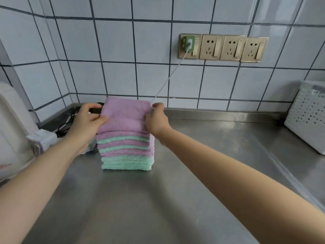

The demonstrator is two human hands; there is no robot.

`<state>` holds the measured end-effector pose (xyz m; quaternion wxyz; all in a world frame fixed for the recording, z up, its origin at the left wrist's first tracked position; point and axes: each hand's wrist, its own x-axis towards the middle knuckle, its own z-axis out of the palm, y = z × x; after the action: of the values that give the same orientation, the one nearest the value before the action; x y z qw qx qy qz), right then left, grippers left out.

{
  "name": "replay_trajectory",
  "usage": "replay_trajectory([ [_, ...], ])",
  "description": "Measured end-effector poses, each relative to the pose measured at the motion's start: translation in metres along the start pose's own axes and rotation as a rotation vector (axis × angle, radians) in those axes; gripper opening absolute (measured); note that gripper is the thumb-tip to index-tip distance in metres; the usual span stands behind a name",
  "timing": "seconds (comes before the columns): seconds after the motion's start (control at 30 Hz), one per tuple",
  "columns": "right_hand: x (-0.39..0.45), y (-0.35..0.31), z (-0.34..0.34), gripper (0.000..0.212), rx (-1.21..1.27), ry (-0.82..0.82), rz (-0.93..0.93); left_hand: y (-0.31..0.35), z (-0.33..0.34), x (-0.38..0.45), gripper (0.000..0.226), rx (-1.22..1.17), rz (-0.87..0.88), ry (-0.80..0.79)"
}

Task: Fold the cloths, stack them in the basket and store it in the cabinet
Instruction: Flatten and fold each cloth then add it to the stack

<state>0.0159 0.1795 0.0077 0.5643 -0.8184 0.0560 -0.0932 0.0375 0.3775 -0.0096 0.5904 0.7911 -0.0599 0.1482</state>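
A stack of folded cloths [125, 152], purple and mint green, stands on the steel counter [158, 199] in the middle of the view. The top purple cloth [125, 115] is tilted up at its far edge. My left hand [88, 118] grips its left edge and my right hand [156, 118] pinches its right far corner. A white perforated basket [307, 118] lies tipped against the wall at the far right, well apart from the stack.
A white appliance [12, 129] stands at the left edge with a white packet [42, 138] and black cables [70, 118] behind my left hand. A row of wall sockets [223, 48] holds a green plug with a white cord running down behind the stack.
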Motion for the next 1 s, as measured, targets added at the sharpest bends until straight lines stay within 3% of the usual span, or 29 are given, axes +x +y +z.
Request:
replay_trajectory([
  [0.17,-0.01,0.006,0.001,0.048,-0.175,-0.038,-0.243,0.002,-0.003,-0.009,0.044,0.225,0.114,-0.122],
  [0.5,0.016,0.026,0.003,0.038,-0.128,-0.139,-0.239,-0.016,-0.001,0.009,0.036,0.138,-0.058,-0.218],
  [0.77,0.044,0.035,-0.005,0.023,0.2,-0.399,-0.008,-0.023,-0.002,0.015,0.043,0.142,-0.107,-0.212],
  [1.0,0.038,0.018,-0.007,0.025,0.08,-0.352,0.074,0.009,0.007,0.005,0.048,0.151,-0.261,-0.165],
])
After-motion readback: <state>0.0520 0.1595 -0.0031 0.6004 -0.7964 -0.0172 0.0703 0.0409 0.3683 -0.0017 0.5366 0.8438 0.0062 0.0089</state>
